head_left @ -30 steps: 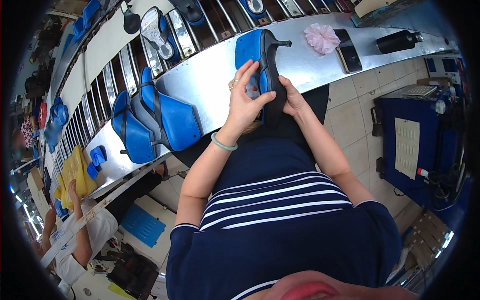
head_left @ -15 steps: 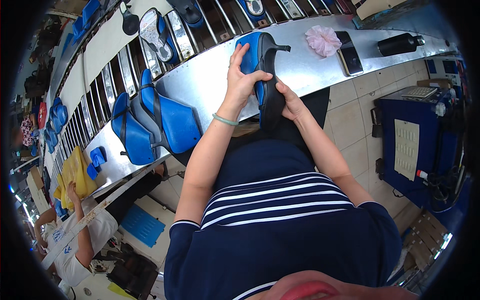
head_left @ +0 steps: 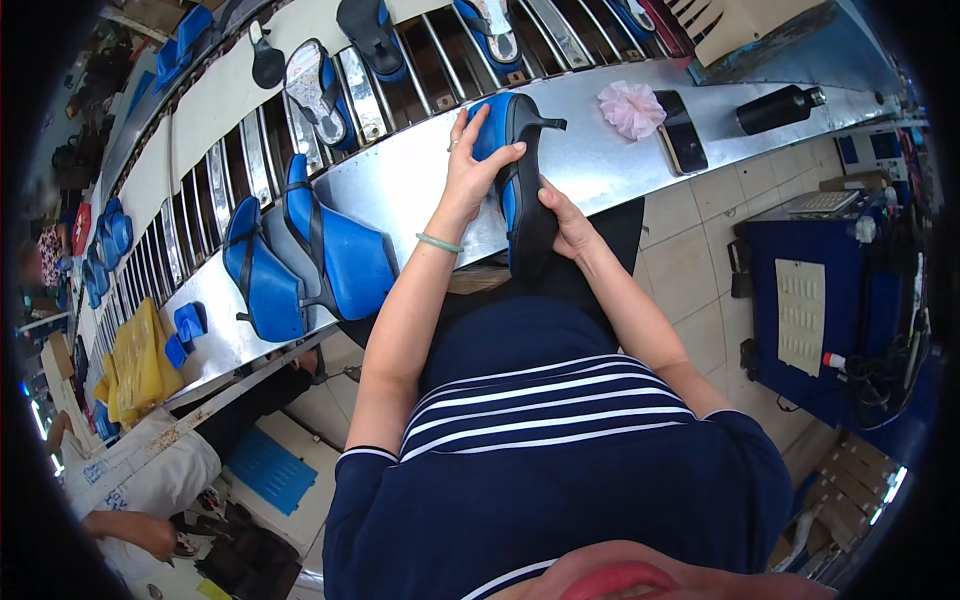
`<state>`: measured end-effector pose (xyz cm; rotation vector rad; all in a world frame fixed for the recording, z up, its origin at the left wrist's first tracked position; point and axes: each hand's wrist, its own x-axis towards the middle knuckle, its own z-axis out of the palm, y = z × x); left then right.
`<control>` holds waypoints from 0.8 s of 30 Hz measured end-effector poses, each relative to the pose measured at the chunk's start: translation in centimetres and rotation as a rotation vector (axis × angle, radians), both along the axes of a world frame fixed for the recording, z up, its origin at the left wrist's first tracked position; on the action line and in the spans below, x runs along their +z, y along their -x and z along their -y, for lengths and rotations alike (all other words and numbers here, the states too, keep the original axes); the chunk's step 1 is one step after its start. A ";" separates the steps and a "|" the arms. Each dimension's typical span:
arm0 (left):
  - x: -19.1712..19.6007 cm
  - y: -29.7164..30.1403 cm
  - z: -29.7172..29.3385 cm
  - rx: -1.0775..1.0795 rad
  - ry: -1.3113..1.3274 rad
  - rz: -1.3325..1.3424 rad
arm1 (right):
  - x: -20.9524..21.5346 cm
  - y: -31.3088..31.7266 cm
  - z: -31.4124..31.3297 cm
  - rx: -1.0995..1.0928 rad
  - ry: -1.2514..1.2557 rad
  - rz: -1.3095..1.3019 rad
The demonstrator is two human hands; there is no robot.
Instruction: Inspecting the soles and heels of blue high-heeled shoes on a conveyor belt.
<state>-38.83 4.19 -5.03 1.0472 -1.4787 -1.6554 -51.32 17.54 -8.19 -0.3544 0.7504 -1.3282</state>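
At the far left edge of the frame, a co-worker in a white top [head_left: 150, 470] bends over a lower bench, apart from the person wearing the camera. Just right of that, left of centre, two blue high-heeled ankle boots [head_left: 305, 255] lie side by side on the long shiny metal workbench [head_left: 400, 185], their heels close to its near edge; a knock from an elbow could tip them off.

In the upper middle, the person's left hand [head_left: 473, 165], with a green bangle at the wrist, has its fingers spread and pressed over the blue upper of a blue and black high-heeled shoe [head_left: 515, 185]. The shoe stands on end at the bench's near edge, heel pointing right. The right hand [head_left: 562, 215] cups its dark lower part from the right, fingers curled against it. The grip looks light, so the shoe could slip and drop to the lap or the tiled floor.

Further right, a pink fluffy pompom [head_left: 631, 108], a black phone [head_left: 682, 131] and a black bottle [head_left: 780, 108] rest on the bench; a swung heel could sweep them off.
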 end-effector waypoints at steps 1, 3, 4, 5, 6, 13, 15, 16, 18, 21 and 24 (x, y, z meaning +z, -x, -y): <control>0.1 -0.5 0.3 -0.016 0.057 0.007 | 0.2 -0.1 -0.1 0.021 -0.012 -0.029; 0.4 -1.4 1.4 -0.036 0.055 -0.055 | 0.5 -0.2 -0.2 0.059 -0.008 -0.110; 0.8 -1.9 1.9 -0.073 0.049 -0.120 | 0.7 -0.3 -0.1 0.081 -0.007 -0.193; 1.5 -2.7 2.1 -0.102 0.019 -0.144 | 1.0 -0.4 -0.1 0.094 -0.002 -0.191; 1.5 -3.4 2.3 -0.089 0.023 -0.142 | 1.2 -0.5 -0.2 0.094 -0.014 -0.229; 1.6 -5.6 0.7 -0.089 0.061 -0.323 | 2.6 -1.4 0.2 0.128 0.015 -0.389; 1.3 -5.9 0.5 -0.070 0.058 -0.343 | 2.9 -1.6 0.2 0.142 0.033 -0.431; 1.2 -6.0 0.4 -0.061 0.054 -0.363 | 2.9 -1.6 0.2 0.146 0.051 -0.474; 1.1 -6.1 0.4 -0.068 0.076 -0.379 | 2.6 -1.1 0.7 0.164 -0.011 -0.436; 0.8 -6.7 0.5 -0.081 0.102 -0.401 | 1.2 -0.5 1.5 0.143 -0.128 -0.475; 0.1 -7.6 0.7 -0.102 0.099 -0.434 | 3.5 -1.3 2.2 0.129 -0.129 -0.523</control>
